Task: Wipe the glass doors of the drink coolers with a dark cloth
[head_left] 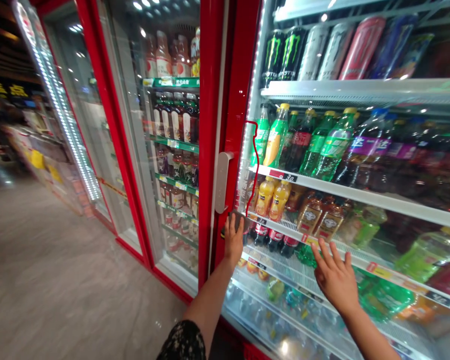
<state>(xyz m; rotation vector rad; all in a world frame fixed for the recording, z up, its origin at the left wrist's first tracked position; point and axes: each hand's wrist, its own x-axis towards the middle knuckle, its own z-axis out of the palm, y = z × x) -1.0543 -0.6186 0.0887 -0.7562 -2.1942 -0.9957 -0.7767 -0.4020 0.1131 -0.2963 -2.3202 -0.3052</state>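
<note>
My left hand (234, 239) is at the red door frame (237, 115), just below the white door handle (222, 182). Its fingers press a dark grey-brown cloth-like piece (244, 221) against the door's edge; part of that piece is hidden behind them. My right hand (335, 272) is raised before the cooler's glass with its fingers spread, and I see nothing in it. Whether its fingertips touch the glass, I cannot tell. Behind it are a shelf edge (388, 274) with price tags and green bottles (390, 300) lying tilted.
Drink cans (317, 50) line the upper shelf, with green soda bottles (335, 145) and orange juice bottles (279, 200) below. To the left stands another red-framed cooler (206, 100) with bottled drinks. A grey floor (78, 290) stretches along the coolers towards a counter (41, 160).
</note>
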